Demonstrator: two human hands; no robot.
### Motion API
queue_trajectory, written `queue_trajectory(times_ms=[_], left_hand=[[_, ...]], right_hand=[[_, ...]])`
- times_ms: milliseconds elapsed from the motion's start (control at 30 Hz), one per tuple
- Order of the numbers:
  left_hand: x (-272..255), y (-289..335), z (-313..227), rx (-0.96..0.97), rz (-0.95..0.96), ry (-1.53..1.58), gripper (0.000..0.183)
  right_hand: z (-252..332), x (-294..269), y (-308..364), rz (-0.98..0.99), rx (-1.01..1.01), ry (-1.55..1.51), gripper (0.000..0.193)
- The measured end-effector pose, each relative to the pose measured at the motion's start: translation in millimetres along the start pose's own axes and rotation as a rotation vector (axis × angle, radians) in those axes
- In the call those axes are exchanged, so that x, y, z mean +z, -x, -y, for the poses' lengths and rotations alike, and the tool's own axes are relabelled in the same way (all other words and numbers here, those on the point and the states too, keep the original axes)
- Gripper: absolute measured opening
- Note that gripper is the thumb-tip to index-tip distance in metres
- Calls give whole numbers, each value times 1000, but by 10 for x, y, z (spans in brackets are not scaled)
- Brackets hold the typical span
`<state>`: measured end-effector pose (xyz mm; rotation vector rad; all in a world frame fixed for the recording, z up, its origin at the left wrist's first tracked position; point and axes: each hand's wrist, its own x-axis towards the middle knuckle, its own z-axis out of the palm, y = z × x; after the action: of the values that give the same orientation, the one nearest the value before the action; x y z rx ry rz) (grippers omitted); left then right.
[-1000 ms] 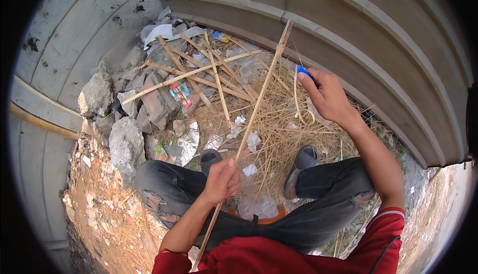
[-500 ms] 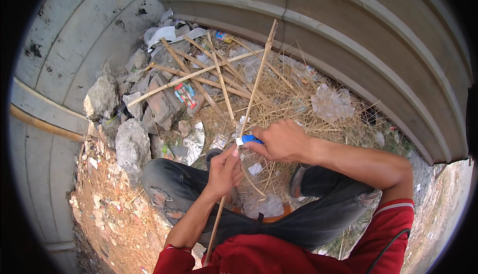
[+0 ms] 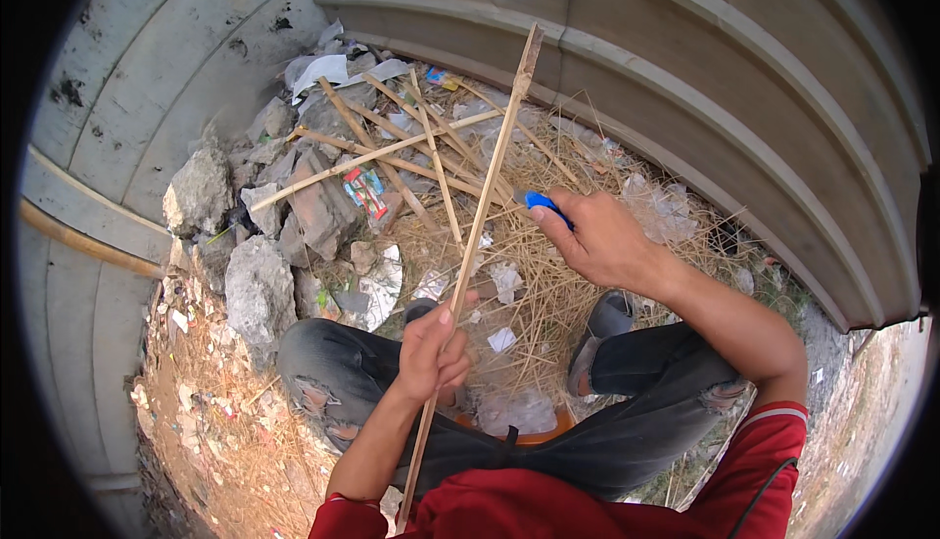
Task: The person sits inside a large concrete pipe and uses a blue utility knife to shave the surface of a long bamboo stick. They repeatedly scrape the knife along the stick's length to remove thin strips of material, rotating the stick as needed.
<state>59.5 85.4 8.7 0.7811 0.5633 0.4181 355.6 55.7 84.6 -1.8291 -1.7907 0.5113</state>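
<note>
A long, thin bamboo strip (image 3: 493, 172) slants from beside my lap up toward the metal wall, its upper end rough and darker. My left hand (image 3: 428, 355) is closed round its lower half, above my left thigh. To the right of the strip and apart from it, my right hand (image 3: 609, 243) grips a blue utility knife (image 3: 544, 208). The knife's tip points left, toward the strip; its blade is too small to make out clearly. Below both hands lie straw-like shavings (image 3: 548, 275) and a few pale scraps.
Several bamboo pieces (image 3: 367, 154) lie crossed over broken concrete chunks (image 3: 260, 287) at the left. Corrugated metal sheeting (image 3: 676, 59) curves round the back and right; a pale panel wall (image 3: 108, 138) stands left. Clear plastic (image 3: 517, 410) rests between my feet, over something orange.
My right hand and the knife have moved up and right, away from the strip. My left hand still grips the strip, which has shifted slightly; a pale scrap shows beside it.
</note>
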Motion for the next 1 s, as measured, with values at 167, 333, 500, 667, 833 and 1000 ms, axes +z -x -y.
queue_trajectory(times_ms=[167, 333, 500, 667, 833, 1000], left_hand=[[24, -39, 38, -45, -23, 40, 47], [38, -63, 34, -87, -96, 40, 46], [17, 118, 144, -103, -1, -66, 46], [13, 67, 173, -34, 88, -143, 45], [52, 56, 165, 39, 35, -232, 46], [40, -22, 163, 96, -48, -236, 46]], right_hand=[[392, 467, 210, 259, -86, 22, 45], [301, 559, 136, 264, -101, 114, 49], [-521, -5, -352, -93, 197, 234, 54], [-511, -351, -287, -243, 149, 224, 55], [-291, -63, -116, -72, 66, 197, 52], [167, 507, 225, 232, -199, 133, 51]])
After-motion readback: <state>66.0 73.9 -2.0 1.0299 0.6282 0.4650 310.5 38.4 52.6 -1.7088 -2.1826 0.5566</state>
